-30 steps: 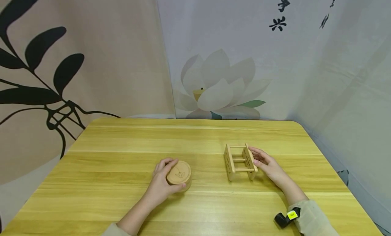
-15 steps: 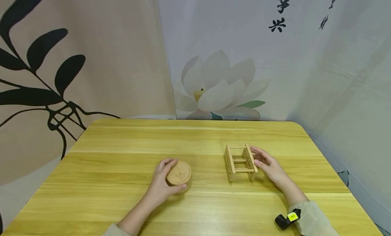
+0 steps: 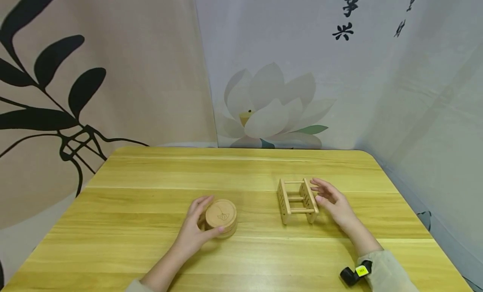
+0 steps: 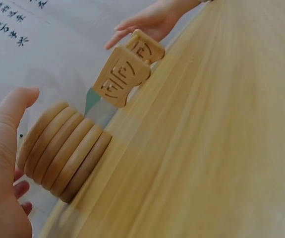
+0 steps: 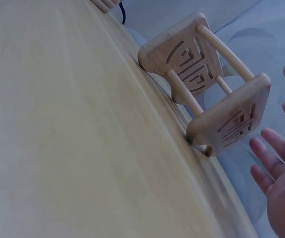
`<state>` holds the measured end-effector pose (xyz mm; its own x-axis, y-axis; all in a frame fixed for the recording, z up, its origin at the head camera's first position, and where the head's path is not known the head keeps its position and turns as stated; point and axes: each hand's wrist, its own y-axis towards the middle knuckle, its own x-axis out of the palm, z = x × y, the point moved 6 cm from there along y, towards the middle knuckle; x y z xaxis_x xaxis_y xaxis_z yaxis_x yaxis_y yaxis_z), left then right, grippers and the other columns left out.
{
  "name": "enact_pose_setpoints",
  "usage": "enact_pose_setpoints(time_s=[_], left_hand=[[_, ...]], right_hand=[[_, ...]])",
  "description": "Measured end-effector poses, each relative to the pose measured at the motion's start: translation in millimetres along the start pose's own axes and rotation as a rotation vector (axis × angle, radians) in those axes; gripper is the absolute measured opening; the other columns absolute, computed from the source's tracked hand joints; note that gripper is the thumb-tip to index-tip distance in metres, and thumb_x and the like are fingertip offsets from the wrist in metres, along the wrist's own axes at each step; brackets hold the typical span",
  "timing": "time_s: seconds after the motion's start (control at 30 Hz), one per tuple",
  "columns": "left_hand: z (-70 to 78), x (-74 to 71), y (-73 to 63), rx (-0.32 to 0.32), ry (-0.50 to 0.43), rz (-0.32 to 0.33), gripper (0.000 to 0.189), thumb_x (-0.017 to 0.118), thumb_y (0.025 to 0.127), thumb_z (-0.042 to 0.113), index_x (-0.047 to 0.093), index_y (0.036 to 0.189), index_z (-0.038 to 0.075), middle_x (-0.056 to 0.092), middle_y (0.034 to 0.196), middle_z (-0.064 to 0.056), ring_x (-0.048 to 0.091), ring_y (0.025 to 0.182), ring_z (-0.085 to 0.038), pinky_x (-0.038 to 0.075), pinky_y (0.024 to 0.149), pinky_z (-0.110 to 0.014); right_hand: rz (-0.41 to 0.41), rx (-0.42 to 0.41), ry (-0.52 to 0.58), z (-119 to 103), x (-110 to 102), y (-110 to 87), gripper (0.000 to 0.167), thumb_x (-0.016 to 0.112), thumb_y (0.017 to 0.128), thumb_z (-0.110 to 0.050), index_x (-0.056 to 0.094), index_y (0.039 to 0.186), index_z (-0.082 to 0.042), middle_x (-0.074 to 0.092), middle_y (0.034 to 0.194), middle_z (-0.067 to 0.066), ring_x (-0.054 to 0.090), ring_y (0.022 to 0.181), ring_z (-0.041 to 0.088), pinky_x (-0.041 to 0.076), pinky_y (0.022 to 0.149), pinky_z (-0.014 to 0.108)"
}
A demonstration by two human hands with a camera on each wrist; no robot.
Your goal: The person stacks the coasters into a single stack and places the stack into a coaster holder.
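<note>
A stack of several round wooden coasters (image 3: 221,214) stands on the table left of centre, with a leaf engraved on the top one. Around its left side my left hand (image 3: 190,229) is spread, thumb at the near side. The left wrist view shows a gap between that hand and the coasters (image 4: 65,148). To the right stands a wooden coaster rack (image 3: 283,204), two slotted side panels joined by thin rods. My right hand (image 3: 336,206) is beside its right panel, fingers loosely extended. In the right wrist view the fingers are apart from the rack (image 5: 231,121).
Both things stand on a yellowish wooden table (image 3: 249,262) with rounded far corners. Behind it hangs a printed cloth (image 3: 162,74) with plants, a lotus and writing. A black wrist camera (image 3: 352,275) is strapped to the right sleeve.
My left hand has let go of the coaster stack and drawn slightly back to the left. My right fingers have moved a little away from the rack. Stack and rack stay in place.
</note>
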<state>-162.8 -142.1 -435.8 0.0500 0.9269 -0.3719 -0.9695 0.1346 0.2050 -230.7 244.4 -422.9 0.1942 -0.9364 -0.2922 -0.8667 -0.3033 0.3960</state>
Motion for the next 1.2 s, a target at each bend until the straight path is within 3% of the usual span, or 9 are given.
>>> enact_pose_setpoints(time_s=[0.33,0.63,0.97,1.2], left_hand=[[-1.4,-3.8,-2.0,0.01,-0.009,-0.015,0.088,0.083,0.075,0.03,0.036,0.147,0.013,0.028,0.147,-0.006,0.022,0.136,-0.04,0.023,0.1,-0.067],[-1.6,-5.2,-5.4,-0.008,-0.034,0.007,0.087,0.083,0.075,0.026,0.036,0.147,0.012,0.029,0.149,-0.01,0.022,0.136,-0.039,0.021,0.105,-0.061],[-4.6,-4.2,-9.6,-0.015,-0.08,0.01,0.088,0.082,0.076,0.022,0.033,0.148,0.01,0.028,0.151,-0.01,0.02,0.138,-0.037,0.018,0.108,-0.058],[-5.6,-2.5,-10.7,-0.048,-0.082,-0.032,0.096,0.084,0.074,0.024,0.027,0.151,0.015,0.024,0.153,-0.006,0.023,0.136,-0.041,0.019,0.107,-0.059]], right_hand=[[0.001,-0.115,0.013,-30.5,10.0,4.6,0.051,0.052,0.092,0.012,0.038,0.14,0.008,0.045,0.139,0.022,0.048,0.122,0.019,0.036,0.1,0.024],[0.037,-0.198,0.05,-61.4,25.8,2.7,0.053,0.054,0.086,0.019,0.04,0.137,0.01,0.048,0.134,0.023,0.049,0.119,0.021,0.036,0.099,0.027],[0.01,-0.201,0.116,-84.4,64.3,-6.2,0.056,0.058,0.083,0.019,0.041,0.135,0.009,0.047,0.135,0.022,0.049,0.118,0.023,0.037,0.1,0.03],[-0.055,-0.23,0.092,-93.8,91.5,-10.0,0.062,0.065,0.078,0.018,0.042,0.135,0.006,0.044,0.137,0.021,0.048,0.121,0.023,0.037,0.101,0.032]])
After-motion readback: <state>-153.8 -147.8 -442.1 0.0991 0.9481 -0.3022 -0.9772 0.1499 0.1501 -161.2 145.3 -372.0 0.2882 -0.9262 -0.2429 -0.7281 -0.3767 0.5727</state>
